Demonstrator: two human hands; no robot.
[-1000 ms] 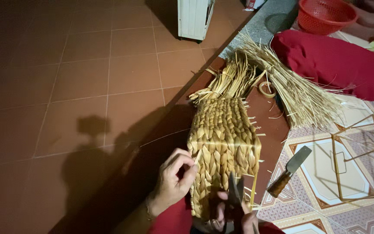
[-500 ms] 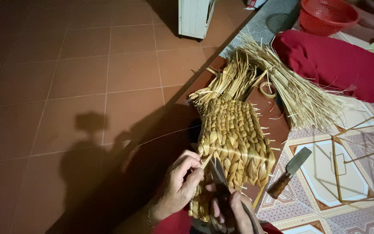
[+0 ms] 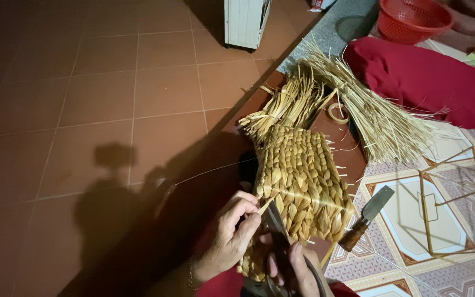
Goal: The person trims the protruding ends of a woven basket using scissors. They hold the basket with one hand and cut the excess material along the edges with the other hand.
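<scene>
A woven straw piece [image 3: 303, 181], braided from pale golden fibre, lies across my lap with loose strands fanning out at its far end. My left hand [image 3: 232, 234] pinches a stray end at the weave's near left edge. My right hand [image 3: 292, 269] grips dark scissors [image 3: 276, 225], whose blades point up against that same edge beside my left fingers. Much of my right hand is cut off by the frame's bottom.
A knife [image 3: 366, 217] with a wooden handle lies on the patterned mat to the right. A bundle of loose straw [image 3: 380, 121], a tape roll [image 3: 337, 113], a red cushion [image 3: 424, 80], a red basket [image 3: 410, 19] and a thin wire frame [image 3: 457, 203] sit further right. Brown tiled floor [image 3: 94, 110] is on the left.
The woven piece has turned and shifted slightly. My left hand moved in to pinch a strand at its edge, and the scissors rose up to meet that spot.
</scene>
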